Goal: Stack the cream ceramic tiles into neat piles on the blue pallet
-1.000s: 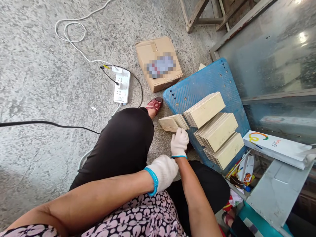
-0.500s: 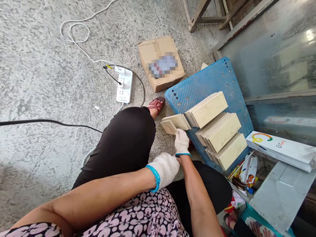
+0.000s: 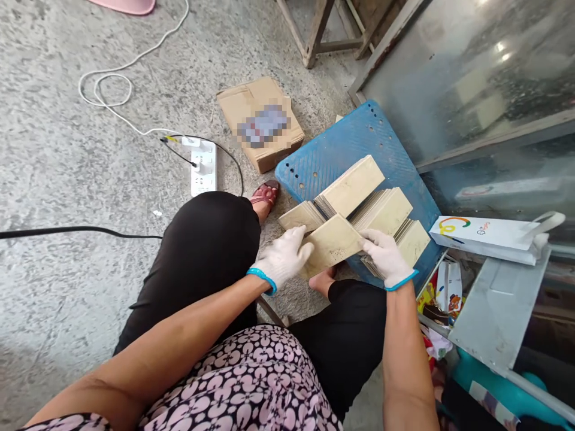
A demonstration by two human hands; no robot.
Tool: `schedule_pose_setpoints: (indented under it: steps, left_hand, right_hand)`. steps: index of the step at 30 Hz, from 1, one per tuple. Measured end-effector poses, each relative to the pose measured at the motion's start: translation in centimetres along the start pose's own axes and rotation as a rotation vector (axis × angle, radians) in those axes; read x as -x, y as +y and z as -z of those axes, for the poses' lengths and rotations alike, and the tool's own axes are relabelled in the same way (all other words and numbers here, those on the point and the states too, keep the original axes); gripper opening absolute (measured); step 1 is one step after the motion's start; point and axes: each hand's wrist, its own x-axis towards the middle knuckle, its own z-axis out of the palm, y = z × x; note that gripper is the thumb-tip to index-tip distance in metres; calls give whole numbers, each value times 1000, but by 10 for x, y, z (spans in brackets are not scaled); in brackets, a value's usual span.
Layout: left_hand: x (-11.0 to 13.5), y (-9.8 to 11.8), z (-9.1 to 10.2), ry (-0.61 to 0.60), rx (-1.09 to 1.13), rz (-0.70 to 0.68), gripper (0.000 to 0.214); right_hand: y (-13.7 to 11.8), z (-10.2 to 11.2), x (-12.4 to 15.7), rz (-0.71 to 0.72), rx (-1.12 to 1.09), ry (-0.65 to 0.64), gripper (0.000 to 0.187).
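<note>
A thin, pale rectangular board [image 3: 335, 242] with dark specks is held tilted between my gloved hands, above the near edge of a blue plastic platform [image 3: 332, 143]. My right hand [image 3: 384, 257] is closed on its right end, thumb on the top face. At the left end, my left hand [image 3: 283, 257] grips the board's edge, its fingers partly hidden and close to a few similar boards [image 3: 300, 214]. Behind lie stacks of the same pale boards: a far stack [image 3: 354, 182], a middle stack [image 3: 389, 206] and a near stack [image 3: 414, 242].
Left of the platform sits a cardboard box [image 3: 258, 120]. A white power strip [image 3: 203, 170] with cables lies on the concrete floor [image 3: 54, 173]. At right are a white paper bag [image 3: 485, 236], a metal shelf [image 3: 498, 305] and a framed panel [image 3: 471, 90].
My right hand has moved right and now holds a board by its right end. My left hand has come forward from near my body to the board's left end. The view has shifted.
</note>
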Motion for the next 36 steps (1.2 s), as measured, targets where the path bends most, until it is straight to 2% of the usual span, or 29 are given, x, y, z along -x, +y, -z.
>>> schedule_pose_setpoints:
  steps: [3,6,10,13,17,21,23,26,29,33,36]
  left_hand:
    - [-4,2,-3,-81,65,24,45]
    - [-8,2,-10,-106,151,17,38]
    - [-9,1,-23,-130,357,41,35]
    - [-7,6,-28,-144,542,107,36]
    - [-6,23,-24,-13,591,232,38]
    - [-20,40,-18,158,472,292,36]
    - [-34,50,-14,215,385,296,36]
    - [-66,69,-5,250,269,266,34]
    - [-107,88,5,195,236,185,31]
    - [-163,105,14,219,121,107,27]
    - [-194,114,16,201,76,93,26]
  right_hand:
    - [5,12,7,27,-147,32,30]
    - [21,13,7,53,-243,83,29]
    - [37,9,3,-47,-394,49,30]
    - [38,5,-2,-58,-445,50,30]
    - [32,6,-12,-70,-601,104,33]
    - [33,18,-18,-106,-729,301,31]
    - [35,26,-17,-97,-734,413,29]
    - [35,35,-13,-99,-743,485,26]
    - [34,40,-11,-122,-745,502,24]
    - [35,39,-11,-85,-722,488,25]
    - [35,36,-16,-78,-704,473,26]
